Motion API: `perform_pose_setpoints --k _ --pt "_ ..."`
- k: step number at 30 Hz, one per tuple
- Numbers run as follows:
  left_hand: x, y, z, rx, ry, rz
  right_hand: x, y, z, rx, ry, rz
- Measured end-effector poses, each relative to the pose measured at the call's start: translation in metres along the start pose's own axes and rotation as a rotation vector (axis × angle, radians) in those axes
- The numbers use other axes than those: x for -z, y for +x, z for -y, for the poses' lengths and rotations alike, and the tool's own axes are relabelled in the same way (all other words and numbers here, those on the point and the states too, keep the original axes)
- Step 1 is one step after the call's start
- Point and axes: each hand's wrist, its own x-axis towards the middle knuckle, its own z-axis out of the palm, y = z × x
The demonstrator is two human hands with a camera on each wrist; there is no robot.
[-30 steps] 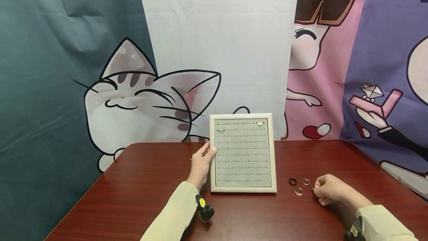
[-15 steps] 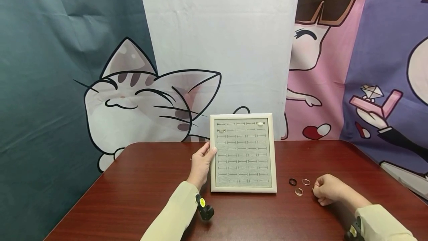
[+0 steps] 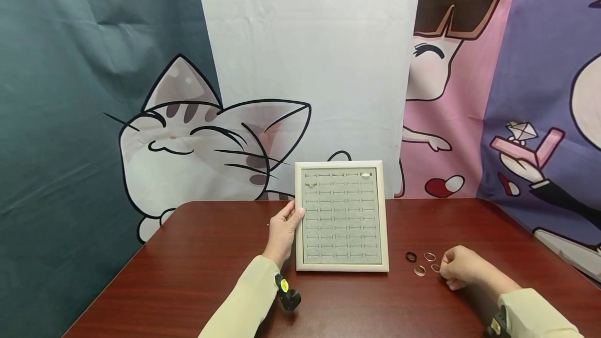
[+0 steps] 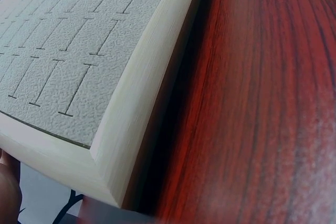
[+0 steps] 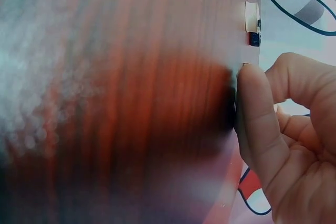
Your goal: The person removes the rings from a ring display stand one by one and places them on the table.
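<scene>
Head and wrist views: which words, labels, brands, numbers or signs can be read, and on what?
No readable text in any view.
Ring board: only slot lines, no lettering.
Backdrop: drawings only.
Yellow patches on the wrist devices: any marking too small to read.
Rings: any engraving too small to tell.

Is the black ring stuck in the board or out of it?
Out: the black ring lies on the table, between the slotted board and the right hand.
</scene>
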Motion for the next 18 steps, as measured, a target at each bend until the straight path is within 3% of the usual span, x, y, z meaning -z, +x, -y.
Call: perform_pose_setpoints --k 6,12,18 --pt "0.0 -0.001 0.0 0.0 0.0 0.015 0.008 0.009 0.014 0.035 0.038 -0.043" --pt "0.0 -0.002 -0.002 -0.014 0.002 0.021 0.025 0.029 0.062 0.104 -0.103 -0.195" --pt "0.0 -0.001 -0.001 -0.005 0.011 0.012 0.031 0.046 0.108 0.135 -0.094 -0.281"
